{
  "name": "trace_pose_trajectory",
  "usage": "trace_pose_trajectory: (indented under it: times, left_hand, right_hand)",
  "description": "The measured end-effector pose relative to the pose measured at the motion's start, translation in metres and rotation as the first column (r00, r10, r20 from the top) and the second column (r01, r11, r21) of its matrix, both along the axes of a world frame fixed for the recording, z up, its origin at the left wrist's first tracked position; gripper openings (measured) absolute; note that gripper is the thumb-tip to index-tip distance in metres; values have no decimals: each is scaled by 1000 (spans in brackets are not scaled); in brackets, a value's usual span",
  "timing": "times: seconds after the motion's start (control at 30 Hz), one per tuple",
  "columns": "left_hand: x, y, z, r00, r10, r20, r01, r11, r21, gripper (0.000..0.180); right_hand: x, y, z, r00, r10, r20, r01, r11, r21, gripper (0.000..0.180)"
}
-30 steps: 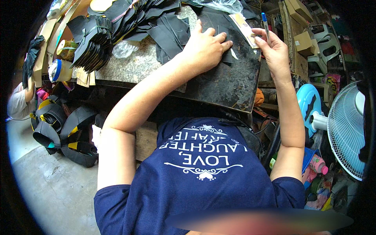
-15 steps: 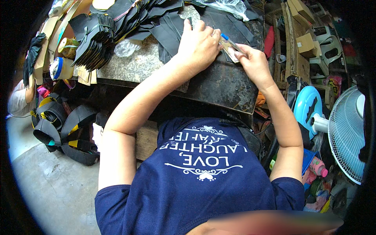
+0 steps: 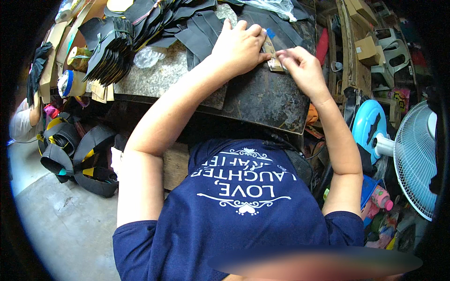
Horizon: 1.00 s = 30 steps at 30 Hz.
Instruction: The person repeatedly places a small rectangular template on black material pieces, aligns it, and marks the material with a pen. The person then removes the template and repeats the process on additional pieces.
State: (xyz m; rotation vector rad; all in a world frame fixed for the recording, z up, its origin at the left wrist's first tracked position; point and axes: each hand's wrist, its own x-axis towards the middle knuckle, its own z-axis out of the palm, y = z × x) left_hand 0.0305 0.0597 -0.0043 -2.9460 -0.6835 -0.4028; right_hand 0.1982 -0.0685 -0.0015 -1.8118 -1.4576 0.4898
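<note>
My left hand arches over the black sheet pieces at the far part of the worktable. Its thumb and fingers hold a small tan patterned strip down against the dark material. Just right of the strip, my right hand has its thumb and fingertips pinched together, slightly blurred. A pen with a blue end runs by the strip's far end; most of its body is hard to make out.
Bundled black cut pieces and a crumpled clear plastic bag are left on the worktable. A white-lidded jar stands at its left edge. A fan is at right; black curved bands lie lower left.
My right hand has shifted slightly, and the pen's blue end has moved away from me along the strip. More of the strip shows now. My left hand stays almost in place.
</note>
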Motion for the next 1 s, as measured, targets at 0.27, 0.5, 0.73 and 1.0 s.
trace_pose_trajectory:
  times: [0.27, 0.5, 0.73, 1.0]
  left_hand:
    - [-2, 0, -3, 997, -1, 79, 6, 998, -56, 61]
    - [-4, -6, 14, 999, 7, 46, 1, 983, -183, 59]
    - [-5, -9, 16, 994, -13, 108, 22, 997, -76, 58]
    - [-4, -9, 14, 997, 12, 79, -2, 993, -115, 61]
  right_hand:
    - [18, -1, 1, 830, 33, -557, 59, 987, 147, 33]
    - [8, -6, -18, 764, 77, -641, 157, 941, 300, 21]
    - [11, -9, -22, 808, 145, -571, 58, 945, 323, 25]
    - [10, -8, -22, 825, 85, -559, 78, 962, 261, 21]
